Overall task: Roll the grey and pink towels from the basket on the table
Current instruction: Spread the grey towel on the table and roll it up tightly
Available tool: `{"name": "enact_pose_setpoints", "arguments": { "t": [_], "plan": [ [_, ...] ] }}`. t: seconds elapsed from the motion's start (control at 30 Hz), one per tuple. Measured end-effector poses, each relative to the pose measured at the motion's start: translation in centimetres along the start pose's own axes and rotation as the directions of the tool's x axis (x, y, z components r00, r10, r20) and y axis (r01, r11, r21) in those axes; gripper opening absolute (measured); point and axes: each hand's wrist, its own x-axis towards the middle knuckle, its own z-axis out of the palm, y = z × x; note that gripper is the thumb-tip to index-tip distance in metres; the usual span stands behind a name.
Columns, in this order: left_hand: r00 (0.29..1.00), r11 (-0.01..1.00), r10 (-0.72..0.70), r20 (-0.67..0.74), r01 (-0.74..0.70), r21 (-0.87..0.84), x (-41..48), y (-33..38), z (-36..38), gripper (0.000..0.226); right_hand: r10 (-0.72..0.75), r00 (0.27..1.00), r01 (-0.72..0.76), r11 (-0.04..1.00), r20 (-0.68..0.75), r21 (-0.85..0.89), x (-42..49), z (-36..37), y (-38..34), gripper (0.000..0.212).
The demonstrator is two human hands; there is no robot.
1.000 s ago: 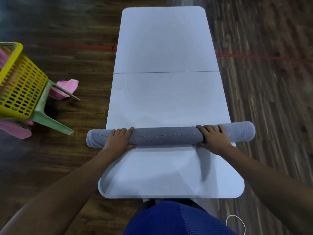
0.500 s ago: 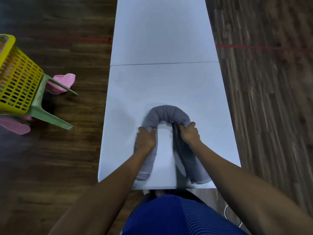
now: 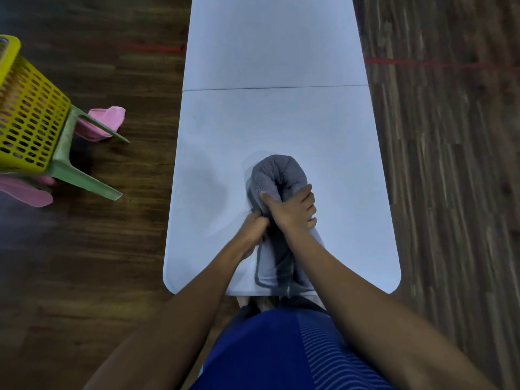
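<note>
The rolled grey towel (image 3: 277,171) lies bent double on the near half of the white table (image 3: 270,122), its bend pointing away from me and its two ends running toward the table's near edge. My right hand (image 3: 292,211) grips across both halves just behind the bend. My left hand (image 3: 251,225) holds the left half beside it, partly hidden under my right wrist. A pink towel (image 3: 102,125) hangs off the stool at the left, below the yellow basket (image 3: 28,119).
The yellow basket sits on a green plastic stool (image 3: 76,170) on the dark wooden floor, left of the table. More pink cloth (image 3: 25,191) hangs below it. A red line (image 3: 422,63) crosses the floor behind the table.
The straight grey roll has been bent in the middle into a U, then its two halves were pressed together. Both hands moved inward and now meet on the towel.
</note>
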Motion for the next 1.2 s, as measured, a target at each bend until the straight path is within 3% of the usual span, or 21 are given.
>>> {"name": "enact_pose_setpoints", "arguments": {
  "t": [0.07, 0.13, 0.17, 0.27, 0.37, 0.5, 0.6, 0.77, 0.9, 0.97, 1.2],
  "plan": [
    [1.0, 1.0, 0.007, 0.03, -0.007, -0.007, -0.6, -1.1, -1.5, 0.024, -0.033, 0.999, 0.036, 0.992, 0.028, -0.118, -0.2, 0.6, 0.2, 0.138],
    [0.978, 0.959, 0.153, -0.144, -0.111, 0.263, -0.7, -2.7, -3.6, 0.029, -0.065, 0.995, 0.081, 0.963, 0.071, -0.257, 0.1, 0.7, 0.7, 0.144],
    [0.93, 0.887, 0.266, -0.255, -0.132, 0.443, -0.7, -3.7, -4.8, 0.029, -0.095, 0.991, 0.122, 0.935, 0.095, -0.332, 0.2, 0.7, 0.9, 0.145],
    [0.783, 0.721, 0.457, -0.422, -0.048, 0.691, -1.3, -6.5, -7.8, 0.033, -0.249, 0.952, 0.307, 0.78, 0.179, -0.545, -0.3, 0.8, 1.6, 0.139],
    [0.776, 0.619, 0.466, -0.425, 0.056, 0.783, -1.8, -9.1, -9.5, 0.048, -0.362, 0.887, 0.459, 0.619, 0.287, -0.637, -0.5, 0.8, 3.2, 0.131],
    [0.839, 0.606, 0.377, -0.393, 0.098, 0.789, -2.9, -11.8, -9.0, 0.069, -0.455, 0.829, 0.547, 0.533, 0.326, -0.646, -0.2, 0.5, 4.2, 0.127],
    [0.846, 0.562, 0.383, -0.37, 0.104, 0.821, -3.3, -12.7, -8.2, 0.073, -0.513, 0.793, 0.587, 0.496, 0.329, -0.64, -0.1, 0.5, 3.9, 0.121],
    [0.846, 0.582, 0.38, -0.375, 0.097, 0.808, -3.2, -12.4, -9.0, 0.073, -0.557, 0.751, 0.653, 0.547, 0.355, -0.524, 1.0, 0.6, 3.0, 0.105],
    [0.787, 0.669, 0.406, -0.464, 0.09, 0.738, -4.6, -11.9, -11.0, 0.065, -0.593, 0.699, 0.715, 0.59, 0.4, -0.375, 0.1, 1.4, 0.3, 0.098],
    [0.757, 0.736, 0.371, -0.538, 0.113, 0.668, -6.3, -12.2, -12.9, 0.06, -0.623, 0.656, 0.753, 0.577, 0.426, -0.317, -1.9, 2.8, -2.3, 0.095],
    [0.591, 0.817, 0.376, -0.714, 0.151, 0.556, -14.1, -14.4, -25.4, 0.047, -0.736, 0.459, 0.865, 0.498, 0.498, -0.061, -12.4, 11.0, -12.4, 0.098]
  ]
}}
